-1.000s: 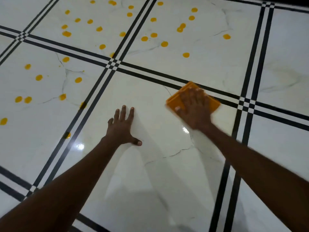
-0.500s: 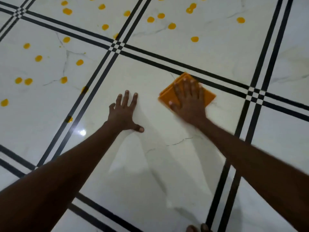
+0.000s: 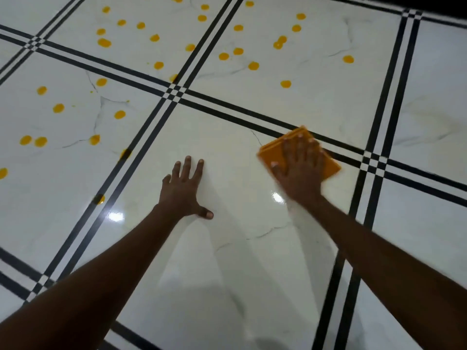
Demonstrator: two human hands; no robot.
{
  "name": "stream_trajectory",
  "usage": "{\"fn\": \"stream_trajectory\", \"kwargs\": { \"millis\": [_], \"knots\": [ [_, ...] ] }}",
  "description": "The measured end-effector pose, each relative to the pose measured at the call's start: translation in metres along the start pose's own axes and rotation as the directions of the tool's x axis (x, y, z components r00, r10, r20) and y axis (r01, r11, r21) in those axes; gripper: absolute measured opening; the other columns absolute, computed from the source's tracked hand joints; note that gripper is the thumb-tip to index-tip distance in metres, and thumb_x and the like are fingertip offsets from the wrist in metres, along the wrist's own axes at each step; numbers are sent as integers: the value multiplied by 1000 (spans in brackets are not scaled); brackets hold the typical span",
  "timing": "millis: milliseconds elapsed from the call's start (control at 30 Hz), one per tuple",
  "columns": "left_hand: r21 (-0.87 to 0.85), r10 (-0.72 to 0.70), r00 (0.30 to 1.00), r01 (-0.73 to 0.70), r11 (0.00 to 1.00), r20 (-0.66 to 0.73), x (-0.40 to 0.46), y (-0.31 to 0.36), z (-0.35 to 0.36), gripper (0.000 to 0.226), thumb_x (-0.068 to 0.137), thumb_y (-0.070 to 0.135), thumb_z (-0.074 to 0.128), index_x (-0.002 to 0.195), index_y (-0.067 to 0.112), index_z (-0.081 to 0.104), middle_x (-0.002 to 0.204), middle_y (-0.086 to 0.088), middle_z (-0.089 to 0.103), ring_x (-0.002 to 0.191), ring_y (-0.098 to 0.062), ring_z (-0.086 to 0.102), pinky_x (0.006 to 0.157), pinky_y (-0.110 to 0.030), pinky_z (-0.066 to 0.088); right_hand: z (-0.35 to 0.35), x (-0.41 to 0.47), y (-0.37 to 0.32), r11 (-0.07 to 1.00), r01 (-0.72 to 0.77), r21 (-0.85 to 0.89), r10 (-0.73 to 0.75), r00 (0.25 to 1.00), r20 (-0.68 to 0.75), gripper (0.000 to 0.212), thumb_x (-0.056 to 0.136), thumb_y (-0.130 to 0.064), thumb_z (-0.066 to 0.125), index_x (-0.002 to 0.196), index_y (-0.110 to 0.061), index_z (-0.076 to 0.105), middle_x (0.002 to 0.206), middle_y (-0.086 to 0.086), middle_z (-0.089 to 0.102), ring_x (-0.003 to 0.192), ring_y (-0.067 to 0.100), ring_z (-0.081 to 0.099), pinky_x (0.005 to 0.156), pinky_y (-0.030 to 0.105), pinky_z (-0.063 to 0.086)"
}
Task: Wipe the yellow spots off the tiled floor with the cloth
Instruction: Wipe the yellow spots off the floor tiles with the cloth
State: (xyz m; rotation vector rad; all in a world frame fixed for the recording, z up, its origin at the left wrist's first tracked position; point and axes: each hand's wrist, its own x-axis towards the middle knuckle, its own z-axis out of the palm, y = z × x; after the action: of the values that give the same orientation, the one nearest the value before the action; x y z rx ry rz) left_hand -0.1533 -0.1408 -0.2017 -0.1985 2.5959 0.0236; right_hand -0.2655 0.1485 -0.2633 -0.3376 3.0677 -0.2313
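A glossy white tiled floor [image 3: 227,147], marbled with thin grey veins and divided by black double-line borders, fills the frame. Near the centre, the left hand [image 3: 183,190] is laid flat on the middle tile, its fingers straight and slightly spread and its thumb stuck out toward the right; nothing is held in it. To the right of centre, the right hand [image 3: 300,170] is pressed palm-down on a folded orange cloth [image 3: 273,152], with the fingers extended and close together over the fabric — the cloth is pinned under the palm rather than gripped. The cloth is seen lying on the upper right part of the middle tile, its far corner touching the black border line that runs diagonally across the frame, and its edges show out from under the hand on the left and on the right. The right hand and the cloth are slightly blurred. The yellow spots [image 3: 253,65] are scattered over the tiles in the upper part and at the left of the frame: a cluster at upper centre, another at upper left, and a looser group along the left edge, with a few sitting on or just beside the black lines at centre left. All of them are well apart from the cloth, the nearest lying above it across the border line. Two bright reflections [image 3: 116,216] are seen on the middle tile — one lower left of the left hand, one just beside the right wrist. Both bare forearms enter from the bottom corners.
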Motion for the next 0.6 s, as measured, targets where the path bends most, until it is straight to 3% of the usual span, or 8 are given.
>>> {"fn": "stream_trajectory", "kwargs": {
  "millis": [133,200,267,333,367,433,500,600],
  "knots": [
    [22,-29,1000,29,999,-7,9,14,-12,158,46,76,82,156,25,-19,163,-19,-9,148,-43,5,112,-59,28,-14,-20,17,840,-517,164,531,846,-53,80,99,-63,26,164,-19,7,170,22,7,155,50,6,121,70,6],
    [-11,-70,998,70,998,-1,15,25,-21,157,45,74,84,156,27,-16,160,-21,0,143,-43,15,107,-59,34,-9,-50,-33,904,-412,116,421,904,-67,81,98,-59,34,163,-16,14,168,26,13,153,52,10,122,69,4],
    [-22,-106,994,106,994,12,20,31,-25,155,47,73,84,157,26,-14,158,-22,3,141,-44,17,105,-59,37,2,-44,-65,993,-90,76,91,996,-7,79,96,-59,36,163,-19,22,168,24,17,154,49,12,122,65,-1],
    [-16,-130,992,130,991,5,23,31,-23,154,48,72,84,157,27,-16,159,-22,2,142,-44,16,104,-58,38,5,15,-58,989,141,49,-142,990,19,78,95,-63,32,162,-23,28,168,20,23,154,46,18,123,65,5],
    [-9,-135,991,135,991,-2,22,30,-21,154,48,73,84,156,27,-16,159,-21,2,143,-44,15,104,-58,38,4,47,-43,988,143,51,-144,989,23,78,95,-65,29,160,-23,32,166,20,27,152,47,23,122,67,11],
    [8,-131,991,131,991,-21,21,30,-18,153,50,73,83,156,26,-17,160,-22,1,147,-45,6,107,-58,35,-1,87,0,997,-57,54,58,998,-5,81,95,-67,24,158,-18,35,163,24,31,149,51,26,118,70,19],
    [-6,-118,993,118,993,-12,23,30,-18,152,52,72,83,156,25,-17,161,-24,-2,150,-46,-5,111,-60,29,-6,83,35,962,-259,85,261,965,-20,83,96,-67,18,162,-18,23,167,24,19,153,51,15,119,71,13],
    [-66,-100,992,105,992,78,25,30,-26,152,53,64,87,156,23,-17,160,-25,-7,150,-47,-5,112,-61,29,-6,26,25,920,-373,117,383,921,-71,82,97,-67,18,164,-21,8,170,22,7,155,49,6,121,70,6]
  ]
}}
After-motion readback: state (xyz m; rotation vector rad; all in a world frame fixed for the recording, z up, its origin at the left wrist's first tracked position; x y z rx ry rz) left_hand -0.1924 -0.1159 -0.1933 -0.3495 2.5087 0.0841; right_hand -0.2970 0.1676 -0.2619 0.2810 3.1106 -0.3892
